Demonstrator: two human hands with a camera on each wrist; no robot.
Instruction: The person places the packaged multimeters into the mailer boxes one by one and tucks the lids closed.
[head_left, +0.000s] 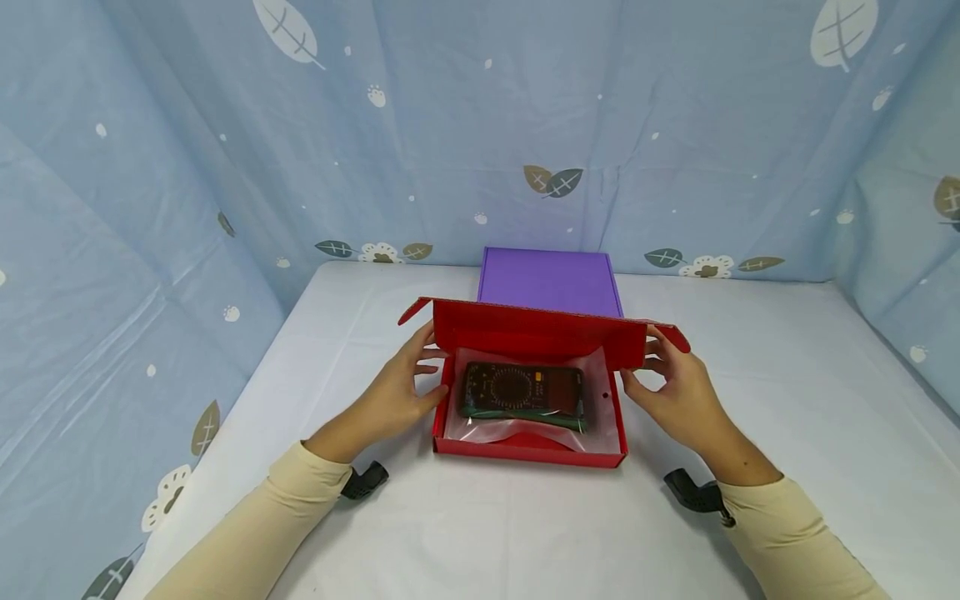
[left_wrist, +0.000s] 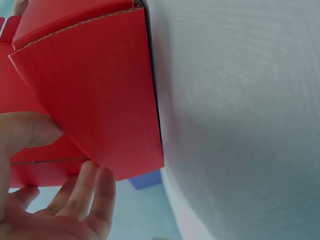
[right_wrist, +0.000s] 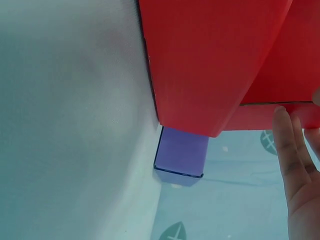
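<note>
A red cardboard box lies in front of me, its lid tilted up at the back with the side flaps sticking out. Inside, a black multimeter with a round dial and a green lower edge rests in a clear plastic bag. My left hand holds the lid's left end, thumb by the box's side wall and fingers behind. At the right end my right hand holds the lid likewise. In the right wrist view, the fingers lie along the outside of the lid.
A purple box lies flat behind the red one. White cloth covers the table, and a blue leaf-patterned curtain hangs at its back and sides. Black wrist devices show beneath both cuffs.
</note>
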